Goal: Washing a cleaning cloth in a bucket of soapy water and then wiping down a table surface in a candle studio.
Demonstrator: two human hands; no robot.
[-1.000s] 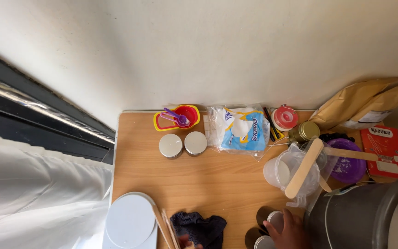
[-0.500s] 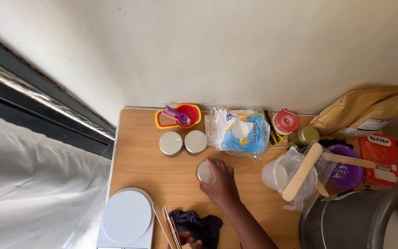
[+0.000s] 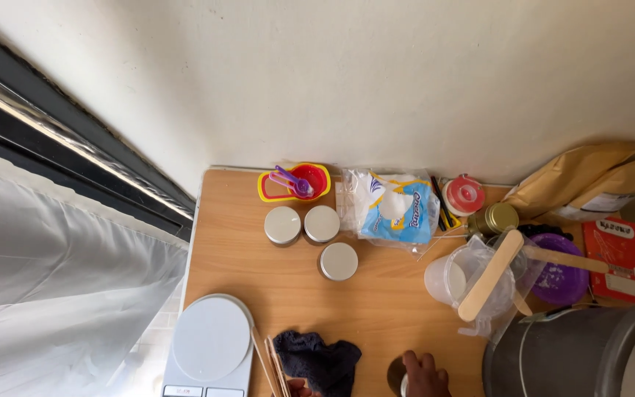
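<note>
Pale wooden tabletop [image 3: 376, 309]: at six o'clock, on its near edge, the right hand [image 3: 426, 373] wraps a small round metal tin [image 3: 398, 375], clasp partly cropped. Left fingertips [image 3: 295, 384] touch a dark blue cloth [image 3: 317, 360]; grip unclear. Three lidded round tins [image 3: 339, 261] sit centre, open wood between.

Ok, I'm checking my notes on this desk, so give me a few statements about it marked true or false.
1. Three round silver tins sit on the wooden table. True.
2. The kitchen scale carries a tin. False: its platform is bare.
3. A wide wooden stick lies across the clear plastic jug. True.
4. The hand at the bottom edge rests on the purple bowl. False: it is at a small round tin, far from the bowl.
5. The dark cloth lies beside the scale. True.
</note>
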